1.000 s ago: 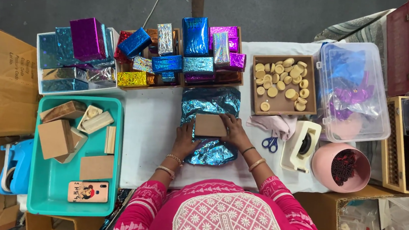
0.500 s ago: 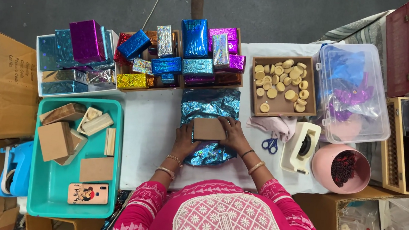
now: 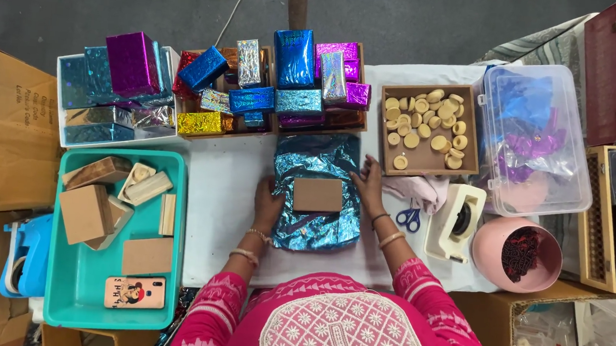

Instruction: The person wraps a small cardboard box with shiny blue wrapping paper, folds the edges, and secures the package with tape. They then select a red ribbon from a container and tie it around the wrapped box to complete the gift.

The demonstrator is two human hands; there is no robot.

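Landmark: the plain brown box [image 3: 318,194], lying flat at the middle of the white tabletop [image 3: 230,189].

- The box sits on a crinkled sheet of shiny blue foil paper [image 3: 313,221] that spreads out on every side of it. The top face of the box is bare; no flap of the sheet is folded over it yet.
- Left hand [image 3: 267,205]: just left of the box, fingers laid flat and loose on the sheet's left margin, pressing it down, closed on nothing.
- Right hand [image 3: 368,187]: just right of the box, fingers spread on the sheet's right edge, likewise gripping nothing.
- Beyond the box, at the far edge of the tabletop: a row of finished wrapped parcels [image 3: 256,81] in blue, purple, silver, gold and red foil, stacked in trays.
- Left of the box: a teal bin [image 3: 63,300] with several more unwrapped brown boxes and a phone.
- Right of the box: a wooden tray of small round pale pieces [image 3: 429,127], blue-handled scissors [image 3: 409,218], a cream tape dispenser [image 3: 455,221], a pink bowl [image 3: 496,250], and a clear lidded tub [image 3: 538,140] of foil scraps.

Judgement on progress: early for this one. Box is centred on the sheet; folding, closing the ends and taping all remain. Many parcels done, a handful of bare boxes left in the bin.
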